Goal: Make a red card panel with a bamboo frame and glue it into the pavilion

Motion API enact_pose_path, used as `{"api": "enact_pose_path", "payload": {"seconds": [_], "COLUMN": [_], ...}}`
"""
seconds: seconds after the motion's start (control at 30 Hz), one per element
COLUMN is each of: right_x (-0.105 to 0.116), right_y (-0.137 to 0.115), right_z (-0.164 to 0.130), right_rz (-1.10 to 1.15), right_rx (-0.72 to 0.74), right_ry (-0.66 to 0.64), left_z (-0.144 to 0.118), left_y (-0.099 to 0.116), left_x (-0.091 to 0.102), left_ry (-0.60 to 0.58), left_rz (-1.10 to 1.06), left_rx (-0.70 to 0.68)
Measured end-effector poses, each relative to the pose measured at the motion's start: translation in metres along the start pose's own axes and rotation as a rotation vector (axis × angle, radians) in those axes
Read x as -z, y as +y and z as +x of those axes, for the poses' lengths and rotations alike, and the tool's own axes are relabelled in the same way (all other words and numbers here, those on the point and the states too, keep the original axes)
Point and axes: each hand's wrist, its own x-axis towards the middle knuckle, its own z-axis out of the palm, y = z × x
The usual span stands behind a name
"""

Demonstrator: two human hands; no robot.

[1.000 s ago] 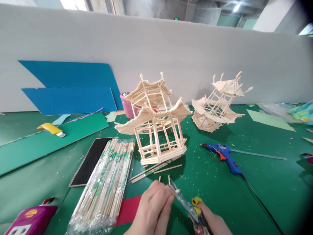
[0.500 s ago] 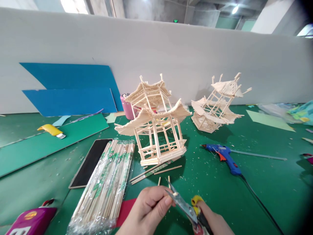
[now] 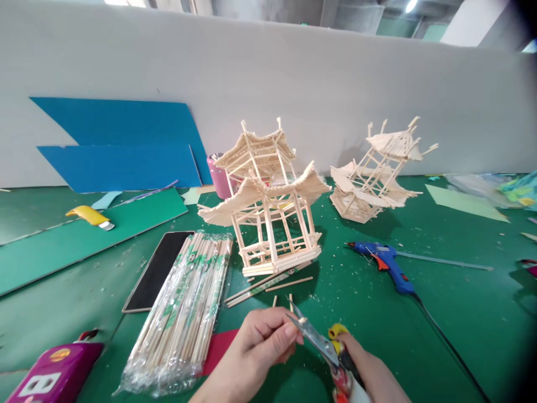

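My left hand [image 3: 264, 344] is closed, thumb against fingers, on a short wooden stick whose pale end [image 3: 302, 321] shows between the scissor blades. My right hand [image 3: 371, 366] grips the scissors [image 3: 322, 346] by their yellow and black handles, the blades parted around that stick end. Just beyond the blades, a few cut stick pieces [image 3: 291, 302] lie on the green table [image 3: 335, 291]. Behind them stands a two-tier pavilion model [image 3: 271, 235] of wooden sticks, with loose chopsticks [image 3: 262, 286] along its front.
A plastic-wrapped chopstick bundle [image 3: 184, 308] overlaps a black phone-like slab [image 3: 157, 274] at left. A blue glue gun [image 3: 392, 263] trails its cord at right. Farther back are a second, tilted stick model [image 3: 373, 187], a yellow utility knife [image 3: 90, 216] and a pink canister [image 3: 218, 178]. A purple box [image 3: 59, 369] sits front left.
The camera view has tipped slightly downward, so the scene sits higher in the picture. Both hands keep nearly the same pose, with the scissors still around the stick end.
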Motion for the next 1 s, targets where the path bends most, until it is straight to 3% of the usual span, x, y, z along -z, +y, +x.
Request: {"api": "enact_pose_path", "payload": {"seconds": [0.13, 0.2, 0.27, 0.4, 0.7, 0.83, 1.0], "right_x": [-0.001, -0.003, -0.005, -0.007, 0.005, 0.003, 0.004], "right_y": [-0.003, -0.005, -0.007, -0.010, -0.019, -0.013, -0.007], "right_z": [0.001, 0.001, 0.000, -0.002, -0.003, -0.001, 0.001], "right_rz": [-0.021, -0.031, -0.022, 0.018, 0.066, 0.044, -0.004], "right_rx": [0.030, 0.053, 0.078, 0.096, 0.072, 0.073, 0.059], "right_ry": [0.054, 0.108, 0.150, 0.173, 0.081, 0.051, -0.006], "left_z": [-0.001, -0.001, -0.001, 0.000, 0.002, 0.003, 0.003], "left_y": [0.001, 0.002, 0.003, 0.001, -0.001, 0.002, 0.002], "left_x": [-0.007, -0.009, -0.009, -0.004, -0.004, -0.004, -0.004], "left_ry": [0.194, 0.232, 0.204, 0.099, -0.020, -0.039, 0.036], "left_rz": [0.243, 0.331, 0.305, -0.014, -0.394, -0.434, -0.267], "left_rx": [-0.122, -0.186, -0.188, -0.049, -0.019, -0.014, 0.005]}}
